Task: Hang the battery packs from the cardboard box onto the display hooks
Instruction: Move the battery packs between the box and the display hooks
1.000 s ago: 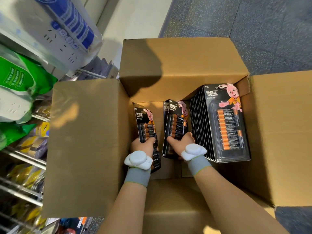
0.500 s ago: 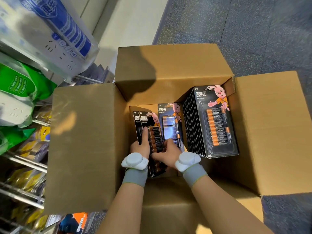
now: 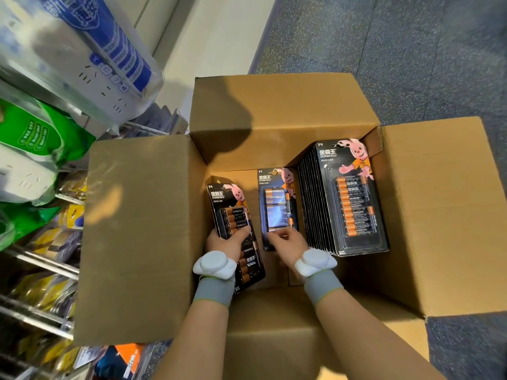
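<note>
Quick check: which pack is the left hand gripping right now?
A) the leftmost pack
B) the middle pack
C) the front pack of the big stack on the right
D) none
A: the left hand curls its thumb across the leftmost pack, while the right hand holds the middle pack and the big stack stands untouched.

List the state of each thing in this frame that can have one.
cardboard box, open, flaps spread outward.
left hand, grips the left pack, thumb across its front.
left pack, held tilted inside the box.
right hand, fingers curled on the middle pack's lower end.
middle pack, front up, in the box.
right stack, packs pressed together, untouched.
</note>
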Available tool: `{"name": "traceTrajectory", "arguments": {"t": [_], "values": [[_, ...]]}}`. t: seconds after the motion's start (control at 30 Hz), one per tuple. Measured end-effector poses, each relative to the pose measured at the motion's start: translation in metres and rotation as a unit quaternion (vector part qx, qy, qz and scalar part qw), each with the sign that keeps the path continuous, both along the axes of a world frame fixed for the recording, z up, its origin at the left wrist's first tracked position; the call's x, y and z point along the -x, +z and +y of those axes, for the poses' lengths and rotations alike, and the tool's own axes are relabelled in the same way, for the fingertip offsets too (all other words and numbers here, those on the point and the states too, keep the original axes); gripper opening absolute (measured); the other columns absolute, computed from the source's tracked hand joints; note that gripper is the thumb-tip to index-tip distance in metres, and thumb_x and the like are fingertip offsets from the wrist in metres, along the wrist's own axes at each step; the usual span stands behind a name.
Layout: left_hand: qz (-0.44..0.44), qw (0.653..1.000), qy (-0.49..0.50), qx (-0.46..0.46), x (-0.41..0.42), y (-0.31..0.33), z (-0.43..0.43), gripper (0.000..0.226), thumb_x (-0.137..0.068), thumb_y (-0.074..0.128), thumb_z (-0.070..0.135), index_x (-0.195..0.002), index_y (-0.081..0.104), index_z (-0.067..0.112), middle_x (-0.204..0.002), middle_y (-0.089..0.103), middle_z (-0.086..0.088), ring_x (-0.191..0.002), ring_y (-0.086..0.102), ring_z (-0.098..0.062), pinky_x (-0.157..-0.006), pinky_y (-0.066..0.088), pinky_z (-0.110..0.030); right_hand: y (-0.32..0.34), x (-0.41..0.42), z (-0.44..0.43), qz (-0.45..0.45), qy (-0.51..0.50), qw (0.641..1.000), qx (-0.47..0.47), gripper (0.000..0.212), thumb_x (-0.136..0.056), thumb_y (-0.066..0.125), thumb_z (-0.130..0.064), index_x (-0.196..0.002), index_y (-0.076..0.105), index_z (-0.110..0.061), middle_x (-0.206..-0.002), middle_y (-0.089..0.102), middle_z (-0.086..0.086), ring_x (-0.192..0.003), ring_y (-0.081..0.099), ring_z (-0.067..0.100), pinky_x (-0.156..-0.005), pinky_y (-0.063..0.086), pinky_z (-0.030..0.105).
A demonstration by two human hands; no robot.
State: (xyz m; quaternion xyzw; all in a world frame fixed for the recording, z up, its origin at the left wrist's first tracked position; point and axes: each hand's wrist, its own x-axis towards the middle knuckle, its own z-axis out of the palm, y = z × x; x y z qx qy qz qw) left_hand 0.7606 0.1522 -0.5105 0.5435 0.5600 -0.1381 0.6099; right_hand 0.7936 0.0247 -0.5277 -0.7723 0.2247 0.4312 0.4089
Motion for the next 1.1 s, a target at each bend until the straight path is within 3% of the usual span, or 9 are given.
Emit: {"name": "traceTrajectory", "arguments": {"t": [0.1, 0.3, 0.4, 0.5, 0.77, 1.1], "values": [[0.003, 1.0, 0.005, 0.002, 0.004, -0.005, 0.0, 0.033, -0.078, 0.078, 0.012, -0.108, 0.066, 0.008, -0.098, 0.071, -0.014, -0.085, 0.068, -0.033, -0.084, 0.055, -0.046, -0.006, -0.006, -0.002, -0.033, 0.051, 0.989, 0.132, 0.04, -0.093, 0.058, -0.027, -0.123, 0.048, -0.004, -0.123, 0.056, 0.018, -0.108, 0.058, 0.035, -0.081, 0.044, 0.032], [-0.007, 1.0, 0.004, -0.001, 0.004, -0.011, 0.0, 0.031, -0.078, 0.077, 0.01, -0.107, 0.066, 0.007, -0.094, 0.071, -0.012, -0.084, 0.069, -0.032, -0.08, 0.055, -0.041, -0.014, -0.019, 0.009, -0.027, 0.07, 0.977, 0.198, 0.052, -0.093, 0.057, -0.023, -0.134, 0.034, 0.0, -0.132, 0.05, 0.02, -0.117, 0.055, 0.038, -0.088, 0.046, 0.038], [-0.007, 1.0, 0.004, -0.002, 0.004, -0.013, 0.001, 0.02, -0.077, 0.078, 0.011, -0.091, 0.065, 0.015, -0.086, 0.07, -0.008, -0.083, 0.068, -0.032, -0.081, 0.055, -0.042, -0.018, -0.022, 0.013, -0.014, 0.075, 0.974, 0.212, 0.056, -0.092, 0.059, -0.026, -0.134, 0.032, -0.001, -0.139, 0.043, 0.018, -0.125, 0.049, 0.038, -0.097, 0.043, 0.041], [-0.01, 1.0, 0.001, -0.005, 0.004, -0.017, 0.0, 0.02, -0.077, 0.079, 0.011, -0.082, 0.063, 0.022, -0.08, 0.069, -0.003, -0.077, 0.068, -0.029, -0.078, 0.054, -0.039, -0.025, -0.025, 0.016, 0.005, 0.09, 0.972, 0.215, 0.058, -0.091, 0.06, -0.028, -0.134, 0.031, -0.002, -0.141, 0.041, 0.017, -0.127, 0.046, 0.036, -0.1, 0.04, 0.039], [-0.019, 1.0, 0.002, -0.015, 0.003, -0.021, -0.001, 0.019, -0.077, 0.078, 0.009, -0.084, 0.064, 0.02, -0.079, 0.068, 0.0, -0.071, 0.066, -0.024, -0.073, 0.052, -0.034, -0.043, -0.023, 0.025, -0.006, 0.12, 0.954, 0.275, 0.082, -0.079, 0.071, -0.051, -0.134, 0.029, -0.006, -0.138, 0.037, 0.014, -0.129, 0.041, 0.033, -0.101, 0.042, 0.042], [-0.015, 1.0, 0.007, -0.014, 0.002, -0.023, -0.003, 0.024, -0.077, 0.078, 0.011, -0.098, 0.066, 0.013, -0.09, 0.07, -0.007, -0.083, 0.068, -0.03, -0.08, 0.054, -0.04, -0.043, -0.027, 0.027, -0.025, 0.14, 0.947, 0.29, 0.073, -0.08, 0.069, -0.047, -0.129, 0.03, -0.009, -0.134, 0.04, 0.013, -0.126, 0.043, 0.032, -0.088, 0.046, 0.041]]}}
